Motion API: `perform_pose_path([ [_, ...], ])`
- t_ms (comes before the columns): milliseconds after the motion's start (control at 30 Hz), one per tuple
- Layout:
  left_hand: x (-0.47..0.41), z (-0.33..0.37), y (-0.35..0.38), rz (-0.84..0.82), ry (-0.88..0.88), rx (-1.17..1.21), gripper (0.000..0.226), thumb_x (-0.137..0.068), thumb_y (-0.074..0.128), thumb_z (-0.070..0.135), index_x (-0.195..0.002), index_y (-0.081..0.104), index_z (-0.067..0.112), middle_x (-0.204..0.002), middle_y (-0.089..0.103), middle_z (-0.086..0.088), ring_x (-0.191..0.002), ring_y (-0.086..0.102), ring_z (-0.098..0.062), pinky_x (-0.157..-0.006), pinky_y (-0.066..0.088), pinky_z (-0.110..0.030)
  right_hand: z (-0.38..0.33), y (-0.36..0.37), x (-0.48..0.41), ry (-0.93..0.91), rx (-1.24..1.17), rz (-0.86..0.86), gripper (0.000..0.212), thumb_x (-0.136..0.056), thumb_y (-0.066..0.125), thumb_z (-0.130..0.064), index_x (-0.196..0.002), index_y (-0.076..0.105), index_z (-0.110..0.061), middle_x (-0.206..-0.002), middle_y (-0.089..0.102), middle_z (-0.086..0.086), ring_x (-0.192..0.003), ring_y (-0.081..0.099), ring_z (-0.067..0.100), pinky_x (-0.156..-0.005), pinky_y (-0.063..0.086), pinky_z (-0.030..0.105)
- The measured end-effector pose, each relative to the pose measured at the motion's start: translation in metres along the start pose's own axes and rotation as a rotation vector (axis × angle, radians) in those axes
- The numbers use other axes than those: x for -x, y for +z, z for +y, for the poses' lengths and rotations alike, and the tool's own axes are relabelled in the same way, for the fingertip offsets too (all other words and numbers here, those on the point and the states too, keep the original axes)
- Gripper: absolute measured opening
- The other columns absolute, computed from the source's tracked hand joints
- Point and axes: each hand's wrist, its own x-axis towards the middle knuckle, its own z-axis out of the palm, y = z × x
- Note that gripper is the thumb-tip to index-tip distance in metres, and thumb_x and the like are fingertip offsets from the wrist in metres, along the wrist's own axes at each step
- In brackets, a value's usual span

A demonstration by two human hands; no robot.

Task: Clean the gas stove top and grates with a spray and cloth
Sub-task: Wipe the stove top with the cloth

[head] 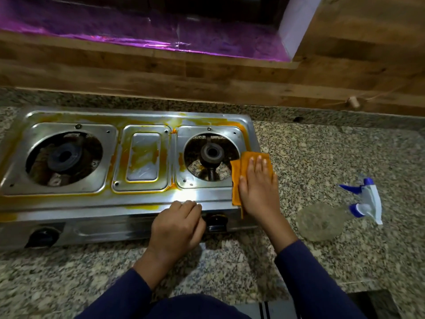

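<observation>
Orange cloth (235, 180), soft and limp, lies at the stove's (207, 194) three o'clock edge under my right hand (257, 185), whose fingers are flat and pressing. My left hand (178, 226) curls at the six o'clock rim, grip unclear. I'd bunch the cloth mid-fold to scrub.

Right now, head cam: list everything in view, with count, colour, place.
stove: 1, steel with orange-yellow stains, on the counter
burners: 2, dark, in the stove's left and right openings
knobs: 2, black, stove front
cloth: 1, orange, stove's right edge
spray bottle: 1, clear with blue-white trigger, lying right of the stove
counter: 1, speckled granite
wall: 1, brown wood, behind the counter
foil: purple, ledge above
left hand: fingers curled, at stove's front edge
right hand: flat on the cloth
</observation>
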Motion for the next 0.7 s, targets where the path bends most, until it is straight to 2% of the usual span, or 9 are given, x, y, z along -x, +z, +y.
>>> perform_pose_path([
  [200,0.001,-0.006,0.003,0.050,0.096,-0.039,0.019,-0.084,0.061,0.023,-0.089,0.074,0.010,-0.080,0.068,-0.004,-0.063,0.058,-0.025,-0.049,0.045,-0.036,-0.005,-0.006,-0.083,-0.045,0.023,0.001,0.063,-0.105,0.017,-0.045,-0.157,0.001,-0.015,-0.166,-0.002,0.009,-0.153,-0.007,0.024,-0.123,0.000,0.047],
  [367,0.005,-0.011,0.011,0.098,0.113,0.009,0.021,-0.083,0.065,0.021,-0.094,0.077,0.007,-0.087,0.072,-0.006,-0.064,0.061,-0.024,-0.052,0.048,-0.034,-0.017,-0.012,-0.151,-0.096,0.020,-0.066,0.065,-0.105,0.016,-0.046,-0.157,-0.003,-0.012,-0.166,-0.005,0.009,-0.153,-0.008,0.024,-0.123,-0.001,0.047],
  [467,0.015,-0.013,0.015,0.119,0.117,0.044,0.029,-0.078,0.069,0.020,-0.102,0.078,0.007,-0.097,0.076,-0.006,-0.074,0.068,-0.024,-0.067,0.055,-0.032,-0.032,-0.014,-0.184,-0.113,0.016,-0.130,0.066,-0.105,0.016,-0.046,-0.157,-0.005,-0.010,-0.166,-0.008,0.010,-0.152,-0.009,0.026,-0.122,-0.003,0.048],
  [567,0.024,-0.018,0.015,0.063,0.121,0.083,0.038,-0.077,0.068,0.021,-0.112,0.076,0.007,-0.113,0.074,-0.006,-0.092,0.073,-0.024,-0.084,0.058,-0.034,-0.064,-0.011,-0.204,-0.175,0.009,-0.164,0.066,-0.105,0.018,-0.046,-0.157,-0.002,-0.009,-0.166,-0.006,0.010,-0.153,-0.009,0.026,-0.122,-0.003,0.049],
  [700,0.032,-0.020,0.012,-0.035,0.134,0.098,0.047,-0.078,0.067,0.022,-0.123,0.070,0.007,-0.127,0.068,-0.007,-0.108,0.070,-0.024,-0.093,0.056,-0.038,-0.124,0.001,-0.206,-0.334,0.048,-0.182,0.071,-0.102,0.020,-0.055,-0.158,0.003,-0.013,-0.166,-0.002,0.008,-0.153,-0.005,0.024,-0.121,-0.004,0.048],
])
